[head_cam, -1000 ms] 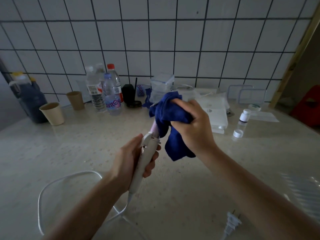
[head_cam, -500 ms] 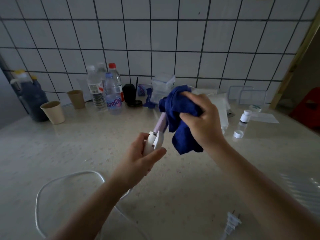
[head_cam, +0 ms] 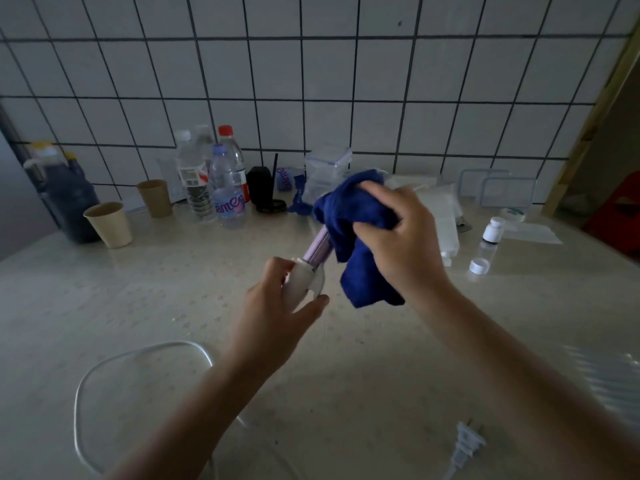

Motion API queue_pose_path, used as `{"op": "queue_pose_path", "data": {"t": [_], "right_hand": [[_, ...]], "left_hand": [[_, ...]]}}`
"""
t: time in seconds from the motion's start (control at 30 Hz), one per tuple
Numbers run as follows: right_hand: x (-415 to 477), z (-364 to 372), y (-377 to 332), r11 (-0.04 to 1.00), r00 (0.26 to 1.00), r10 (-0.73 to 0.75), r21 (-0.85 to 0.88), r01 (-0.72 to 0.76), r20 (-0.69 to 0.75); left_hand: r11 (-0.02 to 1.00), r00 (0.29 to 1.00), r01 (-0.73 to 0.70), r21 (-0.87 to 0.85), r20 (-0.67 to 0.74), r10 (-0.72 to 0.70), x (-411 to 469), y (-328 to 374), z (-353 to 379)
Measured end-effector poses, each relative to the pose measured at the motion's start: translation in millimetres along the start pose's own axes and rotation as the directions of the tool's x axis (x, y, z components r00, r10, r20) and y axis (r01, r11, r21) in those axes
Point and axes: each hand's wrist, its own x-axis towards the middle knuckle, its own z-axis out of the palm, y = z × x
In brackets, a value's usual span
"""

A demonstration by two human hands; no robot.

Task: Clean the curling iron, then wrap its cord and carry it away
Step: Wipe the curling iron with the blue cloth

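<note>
Left hand (head_cam: 277,303): I grip the curling iron (head_cam: 309,271).
Right hand (head_cam: 398,244): clutches blue cloth (head_cam: 356,216) round it.
Risk: cord (head_cam: 104,372) at the near edge of the counter (head_cam: 138,299) may snag.

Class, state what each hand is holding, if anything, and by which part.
The left hand grips the curling iron by its white handle; the right hand grips the blue cloth, bunched around the barrel's far end.

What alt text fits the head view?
The right hand holds a dark blue cloth over the pink barrel of a white curling iron, whose handle the left hand grips. Its white cord loops on the beige counter.
</note>
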Motion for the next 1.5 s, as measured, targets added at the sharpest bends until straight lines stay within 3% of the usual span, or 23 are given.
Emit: {"op": "queue_pose_path", "data": {"t": [0.13,0.2,0.27,0.43,0.5,0.67,0.73,0.83,0.93,1.03,1.13,1.3,1.4,1.5], "right_hand": [[-26.7,23.4,-16.5,0.998,0.946,-0.062,0.030,0.055,0.317],[-38.3,35.1,-19.1,0.994,0.914,-0.108,0.021,0.108,0.390],[-36.8,35.5,-17.9,0.996,0.933,-0.094,0.023,0.092,0.347],[-5.3,5.2,-3.6,1.000,1.000,0.020,-0.017,-0.019,0.024],[-6.0,4.3,-4.2,0.999,0.999,0.031,0.011,-0.032,0.038],[-45.2,38.7,-21.5,0.987,0.922,-0.154,0.023,0.156,0.355],[-43.4,39.1,-19.1,0.988,0.931,-0.151,0.030,0.149,0.334],[-26.9,25.3,-11.2,0.998,0.980,-0.054,0.052,0.044,0.191],[-7.6,7.5,-3.5,0.979,0.997,0.058,0.191,-0.067,0.056],[5.9,-7.8,-2.4,0.910,0.992,0.127,0.397,-0.120,0.009],[12.7,-17.2,-3.0,0.834,0.989,0.146,0.539,-0.118,-0.010],[19.8,-24.7,3.1,0.823,0.980,0.199,0.548,-0.148,-0.033],[23.0,-27.1,6.5,0.833,0.980,0.195,0.532,-0.150,-0.030],[23.1,-27.8,7.4,0.883,0.993,0.117,0.460,-0.097,-0.017]], "left_hand": [[0.999,1.000,-0.010,-0.034,-0.010,0.010,6.0,-5.4,-6.1],[0.999,0.999,-0.013,-0.052,-0.032,0.012,9.3,-4.4,-10.7],[1.000,0.999,-0.015,-0.025,-0.039,0.014,9.7,-3.5,-11.9],[1.000,1.000,-0.014,0.014,-0.014,0.015,0.7,-1.4,-1.5],[1.000,1.000,-0.007,0.016,-0.012,0.008,-0.2,-1.7,-0.5],[0.993,0.999,0.019,-0.114,-0.043,-0.024,7.3,-4.3,-12.3],[0.990,0.999,0.015,-0.142,-0.030,-0.020,8.5,-3.9,-12.7],[0.991,0.998,0.057,-0.124,0.037,-0.053,3.8,-2.5,-6.8],[0.972,0.982,0.140,-0.186,0.149,-0.113,1.9,-3.2,-1.7],[0.863,0.952,0.274,-0.425,0.244,-0.183,5.6,-4.7,-4.5],[0.618,0.911,0.407,-0.673,0.353,-0.215,9.3,-9.0,-9.4],[0.360,0.826,0.559,-0.747,0.541,-0.161,15.3,-15.7,-14.5],[0.315,0.803,0.570,-0.758,0.596,-0.018,16.4,-15.8,-15.7],[0.344,0.797,0.552,-0.760,0.602,0.050,14.8,-13.3,-15.4]]}}
